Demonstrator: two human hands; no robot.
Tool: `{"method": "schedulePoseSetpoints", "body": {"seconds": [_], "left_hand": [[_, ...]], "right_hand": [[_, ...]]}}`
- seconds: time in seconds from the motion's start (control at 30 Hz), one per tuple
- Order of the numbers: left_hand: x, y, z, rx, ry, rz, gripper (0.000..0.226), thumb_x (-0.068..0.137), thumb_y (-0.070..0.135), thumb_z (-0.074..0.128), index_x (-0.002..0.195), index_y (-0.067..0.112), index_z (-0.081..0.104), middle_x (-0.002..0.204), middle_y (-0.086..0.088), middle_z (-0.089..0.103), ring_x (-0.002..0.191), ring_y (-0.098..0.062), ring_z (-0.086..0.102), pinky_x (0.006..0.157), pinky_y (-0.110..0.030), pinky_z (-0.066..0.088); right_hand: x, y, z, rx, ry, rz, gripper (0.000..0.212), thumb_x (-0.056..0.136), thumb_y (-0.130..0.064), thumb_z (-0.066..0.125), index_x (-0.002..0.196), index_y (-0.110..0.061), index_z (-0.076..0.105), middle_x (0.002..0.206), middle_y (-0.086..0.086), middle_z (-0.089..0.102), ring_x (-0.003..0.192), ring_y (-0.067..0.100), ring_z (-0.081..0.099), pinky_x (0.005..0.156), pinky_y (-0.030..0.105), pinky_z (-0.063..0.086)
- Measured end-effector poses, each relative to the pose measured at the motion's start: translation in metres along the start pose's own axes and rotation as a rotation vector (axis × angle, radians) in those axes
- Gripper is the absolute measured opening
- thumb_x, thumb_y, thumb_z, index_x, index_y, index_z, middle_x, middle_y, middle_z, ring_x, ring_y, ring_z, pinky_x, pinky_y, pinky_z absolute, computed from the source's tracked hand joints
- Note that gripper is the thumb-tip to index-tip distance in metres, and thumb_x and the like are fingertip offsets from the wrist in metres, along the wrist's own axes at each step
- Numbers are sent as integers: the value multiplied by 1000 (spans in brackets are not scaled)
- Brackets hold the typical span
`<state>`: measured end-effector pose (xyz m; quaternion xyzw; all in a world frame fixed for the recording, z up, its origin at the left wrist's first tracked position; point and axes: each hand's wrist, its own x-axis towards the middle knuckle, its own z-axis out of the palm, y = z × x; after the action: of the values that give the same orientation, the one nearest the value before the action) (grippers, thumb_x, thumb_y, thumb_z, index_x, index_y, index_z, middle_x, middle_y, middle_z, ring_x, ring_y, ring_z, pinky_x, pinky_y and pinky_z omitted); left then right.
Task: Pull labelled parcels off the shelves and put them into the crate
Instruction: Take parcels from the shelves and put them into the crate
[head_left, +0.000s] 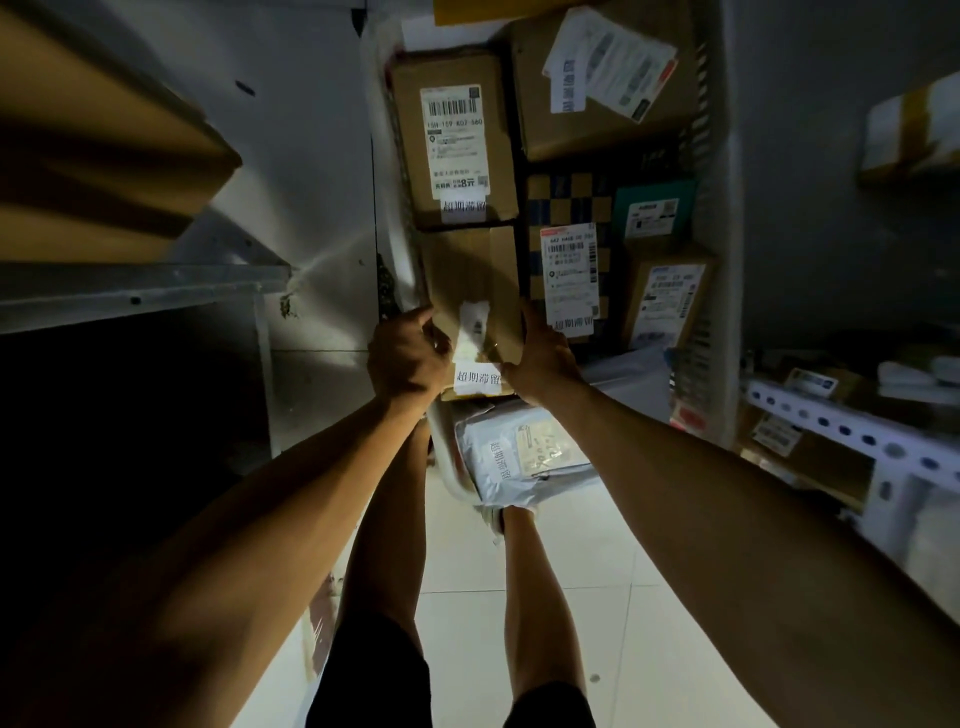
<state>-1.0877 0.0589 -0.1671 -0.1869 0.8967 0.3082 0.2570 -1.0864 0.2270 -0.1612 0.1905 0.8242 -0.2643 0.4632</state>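
Both hands grip one brown cardboard box (475, 291), holding it over the white plastic crate (724, 291). The left hand (408, 358) wraps the box's near left corner, fingers curled against its side. The right hand (543, 358) presses flat against the box's right edge, fingers pointing forward. Between the two hands, the near end of the box carries a white strip label (478, 378) printed with black characters, and a smaller crumpled white sticker (472, 327) sits just beyond it.

Directly beyond the hands, another cardboard box with a barcode label (454, 137) lies in the crate, touching the far end of the held box. To the right of the right hand stands a blue-and-yellow chequered parcel (569, 244) with a white shipping label, and further right a teal-topped box (652, 210) and a small labelled carton (667, 301). A large carton (602, 78) with a tilted, loose label fills the far right of the crate.

Beneath the hands, towards the person's legs, a grey plastic mailer bag (519, 457) rests at the crate's near end. Left of the left hand is a metal shelf (140, 291), dark underneath. Right of the right hand, a perforated white shelf rail (852, 431) holds more parcels, blurred. Pale floor tiles (597, 597) show below.
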Motion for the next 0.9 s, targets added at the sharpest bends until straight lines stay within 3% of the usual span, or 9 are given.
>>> {"method": "schedulePoseSetpoints", "body": {"seconds": [0.07, 0.13, 0.27, 0.4, 0.5, 0.57, 0.63, 0.7, 0.9], "left_hand": [[-7, 2, -4, 28, -70, -47, 42, 90, 12, 70, 131, 15, 65, 124, -4, 69, 114, -21, 66, 91, -24, 50], [-16, 3, -12, 87, -114, -53, 40, 88, 11, 70, 128, 17, 67, 128, -6, 67, 116, -21, 64, 91, -23, 50], [-50, 20, -54, 138, -211, -42, 31, 88, 14, 71, 118, 18, 68, 115, 1, 69, 105, -17, 66, 90, -27, 54], [-106, 35, -101, 231, -107, 34, 13, 92, 21, 64, 104, 22, 68, 103, 2, 68, 94, -16, 66, 84, -27, 55], [-150, 35, -122, 275, 3, 54, 16, 93, 8, 57, 102, 17, 67, 97, -10, 65, 81, -16, 62, 64, -5, 36], [-190, 42, -141, 277, 61, 4, 22, 93, 1, 60, 100, 20, 68, 98, -7, 66, 86, -7, 68, 53, -7, 30], [-241, 60, -168, 359, 122, -7, 12, 93, 21, 64, 104, 21, 68, 99, 0, 68, 93, -15, 70, 61, -16, 38], [-293, 76, -190, 445, 159, -46, 23, 96, 30, 58, 116, 22, 65, 111, -1, 68, 105, -23, 67, 74, -28, 45], [-428, 44, -212, 433, 195, -247, 36, 94, 14, 54, 127, 26, 61, 125, 1, 62, 118, -24, 60, 92, -36, 49]], "right_hand": [[-11, -3, -3, -12, -25, 9, 84, 96, -15, 64, 161, -25, 12, 155, 15, 36, 139, 37, 40, 105, 37, 42], [-26, -5, -10, -17, -50, 20, 73, 95, -10, 61, 157, -24, 25, 151, 14, 43, 135, 36, 46, 100, 35, 44], [-77, -15, -33, -73, -83, 19, 43, 91, -15, 62, 134, -22, 56, 129, 10, 61, 116, 31, 60, 95, 41, 54], [-145, -33, -62, -249, -77, -94, 37, 88, -37, 59, 124, -27, 63, 121, 4, 67, 105, 28, 65, 87, 38, 56], [-204, -48, -85, -577, -57, -231, 33, 94, -23, 56, 126, -19, 59, 123, 9, 61, 110, 31, 61, 90, 39, 54], [-240, -57, -95, -835, -11, -362, 35, 93, -13, 58, 128, -15, 55, 126, 10, 57, 115, 30, 58, 93, 39, 51], [-276, -66, -100, -1040, 57, -481, 39, 92, -8, 60, 129, -17, 55, 127, 8, 57, 117, 28, 56, 93, 40, 47], [-312, -72, -102, -1182, 98, -564, 38, 93, -8, 58, 130, -18, 55, 129, 7, 57, 120, 27, 56, 94, 40, 46], [-405, -81, -65, -1515, 62, -814, 27, 98, -16, 55, 125, -19, 60, 130, 7, 60, 122, 26, 56, 98, 38, 50]]}}
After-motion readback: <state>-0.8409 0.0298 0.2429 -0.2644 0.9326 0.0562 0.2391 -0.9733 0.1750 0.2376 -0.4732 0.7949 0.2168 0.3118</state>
